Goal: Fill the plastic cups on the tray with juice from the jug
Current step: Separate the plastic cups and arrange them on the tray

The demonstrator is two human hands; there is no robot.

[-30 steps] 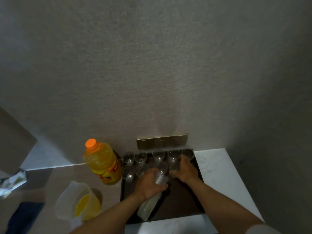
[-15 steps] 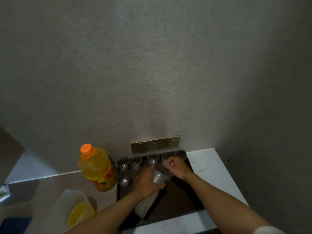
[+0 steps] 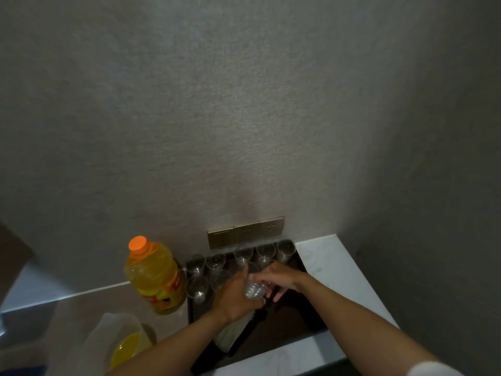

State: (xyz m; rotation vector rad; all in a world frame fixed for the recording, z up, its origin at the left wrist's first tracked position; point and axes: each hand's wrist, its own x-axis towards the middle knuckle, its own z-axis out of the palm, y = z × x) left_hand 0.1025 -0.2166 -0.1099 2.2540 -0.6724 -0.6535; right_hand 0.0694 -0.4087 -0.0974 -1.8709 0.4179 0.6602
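Note:
A dark tray (image 3: pixel 303 321) lies on the counter against the wall. Several clear plastic cups (image 3: pixel 243 255) stand empty in rows along its far side. My left hand (image 3: pixel 234 297) grips a stack of nested clear cups (image 3: pixel 253 289), whose plastic-sleeved lower end (image 3: pixel 230 333) points toward me. My right hand (image 3: pixel 279 279) reaches in from the right and its fingers pinch the top end of that stack. A translucent jug (image 3: pixel 119 340) with yellow juice in it sits at the lower left, off the tray.
A large bottle of orange-yellow juice (image 3: pixel 154 278) with an orange cap stands just left of the tray. Brass wall sockets (image 3: pixel 245 232) sit behind the cups. The white counter (image 3: pixel 333 270) ends at a wall on the right.
My right hand has left the cup it set down in the tray's second row and come back to the top of the stack. The camera has tilted slightly.

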